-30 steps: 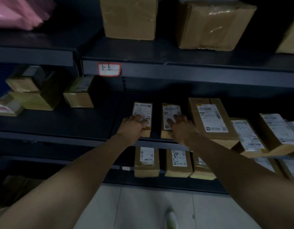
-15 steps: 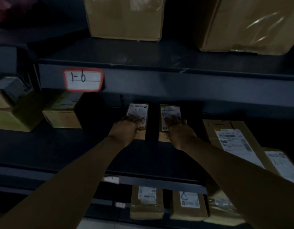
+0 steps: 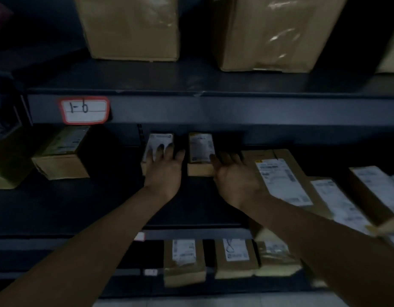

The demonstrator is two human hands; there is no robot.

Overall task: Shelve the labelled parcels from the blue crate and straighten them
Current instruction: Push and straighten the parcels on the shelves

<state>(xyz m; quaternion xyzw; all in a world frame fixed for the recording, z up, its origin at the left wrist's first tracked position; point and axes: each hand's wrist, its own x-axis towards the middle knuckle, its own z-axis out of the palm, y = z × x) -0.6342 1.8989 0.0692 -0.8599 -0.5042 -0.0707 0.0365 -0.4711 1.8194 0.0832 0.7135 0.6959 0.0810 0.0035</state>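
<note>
Labelled parcels point(image 3: 338, 200) are spread over three levels of a dark metal shelving unit point(image 3: 213, 111). On the top shelf, across the upper part of the frame, two large cardboard cartons point(image 3: 129, 27) are stood apart from each other. At the right of the middle shelf, three long flat parcels point(image 3: 280, 180) are laid close together, labels up. At the left of that shelf, a brown box point(image 3: 60, 165) is set just beside a yellowish box point(image 3: 5, 165). On the lower shelf, at bottom centre, three more parcels point(image 3: 184, 260) are lined up.

Deep in the centre of the middle shelf, two small ones are placed side by side with a narrow gap: the left small parcel point(image 3: 160, 139) and the right small parcel point(image 3: 200, 149). The left hand point(image 3: 164, 173) is laid on the left small parcel, fingers straight and spread across its label. The right hand point(image 3: 233, 176) is held with fingers extended just right of the right small parcel, the thumb touching its right edge; nothing is gripped. A red-bordered tag point(image 3: 84, 110) marked "1-6" is stuck on the beam at upper left.
</note>
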